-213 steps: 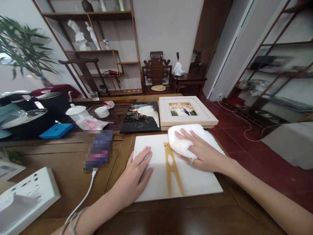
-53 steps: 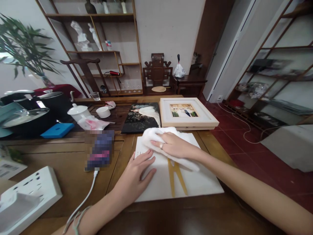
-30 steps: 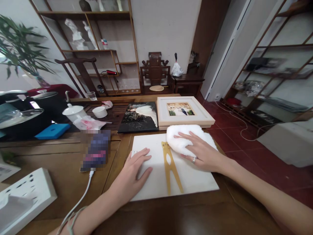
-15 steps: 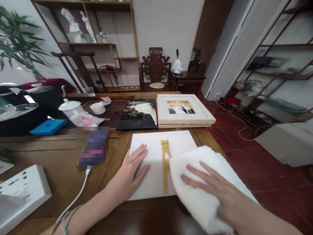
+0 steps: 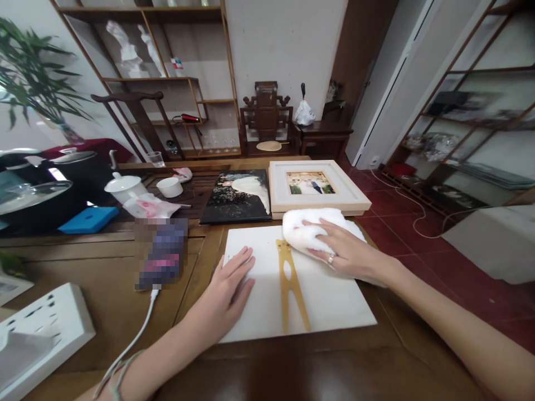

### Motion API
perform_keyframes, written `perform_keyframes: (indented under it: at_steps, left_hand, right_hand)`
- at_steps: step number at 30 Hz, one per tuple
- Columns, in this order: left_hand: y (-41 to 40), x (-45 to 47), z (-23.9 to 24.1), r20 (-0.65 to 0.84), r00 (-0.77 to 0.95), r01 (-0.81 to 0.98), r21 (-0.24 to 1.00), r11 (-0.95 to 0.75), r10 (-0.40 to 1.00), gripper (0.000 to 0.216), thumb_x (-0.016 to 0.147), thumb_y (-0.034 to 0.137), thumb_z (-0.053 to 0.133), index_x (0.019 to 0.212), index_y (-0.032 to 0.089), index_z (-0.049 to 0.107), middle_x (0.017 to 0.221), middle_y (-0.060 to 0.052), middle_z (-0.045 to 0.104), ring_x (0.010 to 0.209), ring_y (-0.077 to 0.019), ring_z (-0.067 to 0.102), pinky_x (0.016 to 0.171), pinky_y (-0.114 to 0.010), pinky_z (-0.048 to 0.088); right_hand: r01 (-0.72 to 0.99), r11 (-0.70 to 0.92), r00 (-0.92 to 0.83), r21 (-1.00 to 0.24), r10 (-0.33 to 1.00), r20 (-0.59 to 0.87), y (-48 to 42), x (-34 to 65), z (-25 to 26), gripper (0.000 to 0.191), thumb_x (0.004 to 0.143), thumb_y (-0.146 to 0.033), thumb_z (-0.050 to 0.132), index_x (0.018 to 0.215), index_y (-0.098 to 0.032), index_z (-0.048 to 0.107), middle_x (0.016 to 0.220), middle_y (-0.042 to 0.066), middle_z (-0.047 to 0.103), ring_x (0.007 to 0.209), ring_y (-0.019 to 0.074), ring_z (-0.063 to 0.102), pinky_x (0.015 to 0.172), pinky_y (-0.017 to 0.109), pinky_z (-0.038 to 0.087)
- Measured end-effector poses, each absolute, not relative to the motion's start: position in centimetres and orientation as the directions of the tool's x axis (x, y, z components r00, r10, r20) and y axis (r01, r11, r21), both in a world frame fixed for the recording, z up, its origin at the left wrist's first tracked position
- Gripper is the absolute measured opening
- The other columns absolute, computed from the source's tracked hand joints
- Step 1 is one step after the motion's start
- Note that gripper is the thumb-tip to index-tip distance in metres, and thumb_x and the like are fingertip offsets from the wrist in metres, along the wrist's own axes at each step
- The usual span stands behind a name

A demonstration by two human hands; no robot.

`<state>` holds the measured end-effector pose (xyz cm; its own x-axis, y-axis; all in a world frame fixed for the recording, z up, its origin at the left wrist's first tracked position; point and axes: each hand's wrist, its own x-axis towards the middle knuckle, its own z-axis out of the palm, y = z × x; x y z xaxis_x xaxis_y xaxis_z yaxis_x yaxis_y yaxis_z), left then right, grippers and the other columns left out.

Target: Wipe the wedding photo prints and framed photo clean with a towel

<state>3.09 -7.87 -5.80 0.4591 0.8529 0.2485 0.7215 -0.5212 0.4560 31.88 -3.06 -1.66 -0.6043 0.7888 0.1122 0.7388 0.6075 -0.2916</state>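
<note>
A white board [image 5: 338, 303] lies on the wooden table, bearing a flat yellow cat-shaped figure with long split legs [image 5: 288, 287]. My left hand [image 5: 229, 289] rests flat on the board's left part, fingers stretched out and holding nothing. At the board's upper right, my right hand [image 5: 349, 245] has its fingers pressed into a bunched white towel [image 5: 298, 225]. The towel touches the board beside the figure's head and covers that corner. Its far edge reaches the front of the framed photo.
Behind the board are a black photo panel [image 5: 238, 203] and a light wooden picture frame [image 5: 351, 197]. To the left lie a blurred-out phone-like item [image 5: 165, 259] with a white cable, a power strip [image 5: 69, 334], a blue sponge-like block [image 5: 88, 220], a teapot [image 5: 124, 187] and dark pots.
My right hand has pushed the towel forward, from the board's lower right to its upper right. The figure's legs and the board's right side now show. My left hand stays in place.
</note>
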Motion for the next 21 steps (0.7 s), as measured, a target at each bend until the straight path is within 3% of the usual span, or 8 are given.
perform_keyframes:
  at_steps: [6, 12, 16, 19, 21]
  left_hand:
    - [-7.9, 3.2, -5.7, 0.261, 0.440, 0.692, 0.512, -0.509, 0.859, 0.040, 0.090, 0.022, 0.043, 0.129, 0.022, 0.051, 0.140, -0.010, 0.047, 0.133, -0.0265, 0.037, 0.109, -0.056, 0.023]
    - [-7.9, 3.2, -5.6, 0.264, 0.442, 0.697, 0.500, -0.513, 0.857, 0.039, 0.090, 0.023, 0.042, 0.128, 0.019, 0.052, 0.139, -0.012, 0.047, 0.132, -0.0265, 0.037, 0.109, -0.057, 0.023]
    - [-7.7, 3.2, -5.5, 0.243, 0.461, 0.706, 0.482, -0.519, 0.853, 0.040, 0.091, 0.025, 0.041, 0.128, 0.016, 0.051, 0.140, -0.014, 0.045, 0.133, -0.0274, 0.036, 0.109, -0.057, 0.021]
    - [-7.3, 3.0, -5.4, 0.244, 0.482, 0.696, 0.477, -0.537, 0.842, 0.040, 0.091, 0.025, 0.040, 0.129, 0.016, 0.051, 0.141, -0.014, 0.044, 0.134, -0.0268, 0.035, 0.110, -0.056, 0.021]
    - [-7.0, 3.0, -5.3, 0.247, 0.497, 0.689, 0.471, -0.551, 0.832, 0.039, 0.091, 0.025, 0.041, 0.129, 0.018, 0.050, 0.141, -0.013, 0.045, 0.133, -0.0267, 0.035, 0.110, -0.056, 0.021]
  right_hand:
    - [0.733, 0.626, -0.643, -0.266, 0.765, 0.026, -6.3, 32.4, -0.9, 0.034, 0.090, -0.036, 0.042, 0.097, -0.012, 0.067, 0.144, 0.015, 0.037, 0.136, 0.0330, 0.021, 0.109, 0.055, 0.023]
    - [0.613, 0.719, -0.772, -0.327, 0.634, -0.054, -14.2, 33.3, 1.3, 0.012, 0.082, -0.027, 0.056, 0.081, -0.021, 0.066, 0.142, 0.006, 0.041, 0.134, 0.0302, 0.028, 0.109, 0.051, 0.027]
    - [0.626, 0.667, -0.755, -0.404, 0.648, -0.099, -15.4, 34.0, 1.8, 0.015, 0.083, -0.031, 0.056, 0.088, -0.024, 0.068, 0.142, 0.002, 0.041, 0.132, 0.0304, 0.031, 0.107, 0.049, 0.033]
    - [0.738, 0.543, -0.640, -0.401, 0.751, -0.161, -13.0, 34.0, 1.4, 0.032, 0.090, -0.042, 0.045, 0.106, -0.024, 0.066, 0.146, 0.001, 0.034, 0.134, 0.0297, 0.027, 0.107, 0.048, 0.034]
    - [0.764, 0.514, -0.596, -0.391, 0.794, -0.120, -10.5, 33.7, 0.7, 0.043, 0.092, -0.048, 0.039, 0.117, -0.021, 0.061, 0.147, 0.004, 0.032, 0.135, 0.0303, 0.024, 0.107, 0.050, 0.031]
